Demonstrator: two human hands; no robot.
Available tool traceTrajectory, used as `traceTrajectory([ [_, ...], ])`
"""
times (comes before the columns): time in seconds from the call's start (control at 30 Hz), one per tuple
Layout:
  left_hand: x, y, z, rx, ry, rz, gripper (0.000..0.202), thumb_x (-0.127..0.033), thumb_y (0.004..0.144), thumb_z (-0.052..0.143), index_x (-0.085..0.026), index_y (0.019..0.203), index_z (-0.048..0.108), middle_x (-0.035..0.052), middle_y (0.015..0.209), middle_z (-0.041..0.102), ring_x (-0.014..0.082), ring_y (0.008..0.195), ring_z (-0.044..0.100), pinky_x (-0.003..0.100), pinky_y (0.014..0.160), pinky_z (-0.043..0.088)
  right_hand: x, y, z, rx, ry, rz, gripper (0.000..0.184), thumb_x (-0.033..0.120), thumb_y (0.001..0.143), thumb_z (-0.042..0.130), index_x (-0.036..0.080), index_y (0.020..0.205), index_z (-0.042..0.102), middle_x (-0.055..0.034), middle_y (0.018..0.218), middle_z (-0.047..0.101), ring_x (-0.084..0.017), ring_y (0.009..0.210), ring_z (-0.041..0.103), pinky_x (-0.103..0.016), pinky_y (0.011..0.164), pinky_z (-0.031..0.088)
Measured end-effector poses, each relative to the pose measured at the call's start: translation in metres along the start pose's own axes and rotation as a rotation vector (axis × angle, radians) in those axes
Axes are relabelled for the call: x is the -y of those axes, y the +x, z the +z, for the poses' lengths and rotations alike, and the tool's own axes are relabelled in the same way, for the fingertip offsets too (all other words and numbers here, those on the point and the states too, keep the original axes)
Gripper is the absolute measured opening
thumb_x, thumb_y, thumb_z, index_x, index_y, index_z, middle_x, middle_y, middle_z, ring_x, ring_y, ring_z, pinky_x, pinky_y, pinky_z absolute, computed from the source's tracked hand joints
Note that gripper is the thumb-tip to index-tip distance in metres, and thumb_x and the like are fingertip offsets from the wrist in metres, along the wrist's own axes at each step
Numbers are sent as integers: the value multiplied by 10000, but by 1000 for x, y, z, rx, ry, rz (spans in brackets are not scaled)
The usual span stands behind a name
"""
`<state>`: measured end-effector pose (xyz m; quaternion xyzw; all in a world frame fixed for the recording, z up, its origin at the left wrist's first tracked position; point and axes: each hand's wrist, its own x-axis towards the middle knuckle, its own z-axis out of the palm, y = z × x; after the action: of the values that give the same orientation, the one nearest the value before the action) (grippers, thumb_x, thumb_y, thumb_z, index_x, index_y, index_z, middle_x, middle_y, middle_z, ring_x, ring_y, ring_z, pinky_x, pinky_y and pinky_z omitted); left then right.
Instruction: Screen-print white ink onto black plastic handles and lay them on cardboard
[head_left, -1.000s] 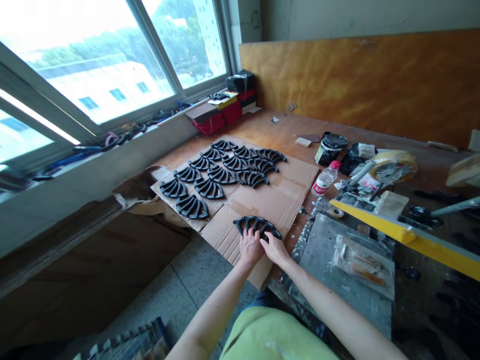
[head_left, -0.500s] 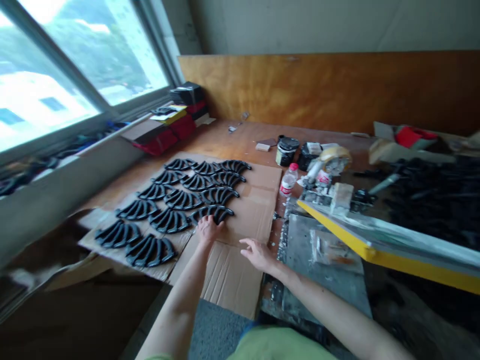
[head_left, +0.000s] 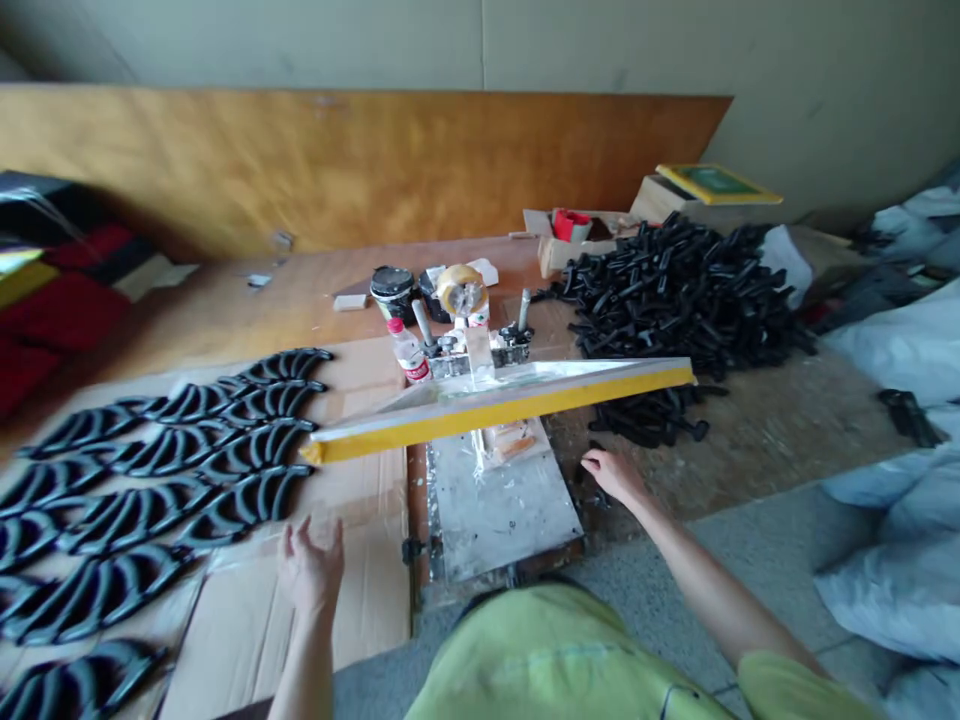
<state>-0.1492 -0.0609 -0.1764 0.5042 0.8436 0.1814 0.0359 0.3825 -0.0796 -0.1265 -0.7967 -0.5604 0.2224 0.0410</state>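
My left hand (head_left: 311, 565) hovers over the cardboard sheet (head_left: 375, 540), fingers spread and holding nothing. To its left, curved black handle-like pieces (head_left: 142, 515) lie in overlapping fan-shaped rows on the cardboard. My right hand (head_left: 615, 477) is low over the worktable, right of the metal base plate (head_left: 502, 510), its fingers bent together. Whatever they may hold is hidden; small dark bits lie just under them. A tilted yellow-edged screen frame (head_left: 495, 410) stands over the plate between my hands. Beyond my right hand lie a few loose black pieces (head_left: 652, 415) and a large heap of them (head_left: 682, 290).
Behind the frame stand a red-capped bottle (head_left: 409, 352), a black tub (head_left: 394, 292) and a tape roll (head_left: 461, 290) by the clamp (head_left: 480, 350). An open carton (head_left: 559, 255) sits by the heap. Pale sacks (head_left: 900, 540) fill the right side. Red boxes (head_left: 60, 300) stand left.
The view has swung right. My left hand has come off the nearest fan row, and my right hand has crossed from the cardboard to the right side of the base plate.
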Motion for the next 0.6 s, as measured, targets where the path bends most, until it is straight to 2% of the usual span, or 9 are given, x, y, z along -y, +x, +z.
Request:
traceTrajectory([
  [0.1,-48,-30,-5,10,-166,12,545,-502,837,456,-132,1234,511,227,1396,456,318,1319,422,462,1049,373,-2,0,11,-68,47,19,144,211,863,544,197,950,658,-56,854,705,-185,823,649,-249,712,408],
  [0.2,-93,-47,-15,21,-260,84,511,-494,866,430,-147,1226,532,186,1385,486,298,1308,433,444,1073,355,16,8,2,-216,48,2,192,139,852,490,190,979,624,-51,858,680,-171,792,630,-250,698,401],
  [0.3,-123,-57,-25,6,-303,155,474,-477,880,435,-171,1226,541,147,1380,507,274,1288,453,416,1076,359,31,19,-7,-232,-36,-93,185,228,888,493,201,1041,593,-78,943,658,-196,862,619,-266,687,403],
  [0.37,-131,-65,-26,-3,-318,162,454,-477,879,453,-190,1216,552,125,1374,518,267,1269,470,406,1065,376,31,24,-3,-173,-115,-149,191,281,881,541,191,1042,588,-113,1022,640,-229,954,606,-283,714,415],
  [0.47,-127,-79,-21,8,-333,145,416,-472,882,459,-206,1181,573,113,1350,534,255,1257,482,398,1053,391,18,29,13,-95,-154,-137,263,215,849,579,169,1107,566,-148,1077,634,-259,1028,596,-302,751,428],
  [0.53,-119,-88,-18,27,-344,118,399,-461,884,458,-206,1166,578,118,1336,540,249,1253,487,398,1053,391,6,30,20,-84,-90,-83,313,171,862,542,166,1174,535,-138,1055,656,-249,1010,612,-304,762,436],
  [0.6,-113,-95,-18,43,-351,74,388,-456,883,462,-213,1163,576,110,1333,543,245,1247,494,399,1049,395,1,32,18,-107,17,-67,337,179,889,505,177,1226,517,-113,1048,672,-228,989,622,-304,785,445],
])
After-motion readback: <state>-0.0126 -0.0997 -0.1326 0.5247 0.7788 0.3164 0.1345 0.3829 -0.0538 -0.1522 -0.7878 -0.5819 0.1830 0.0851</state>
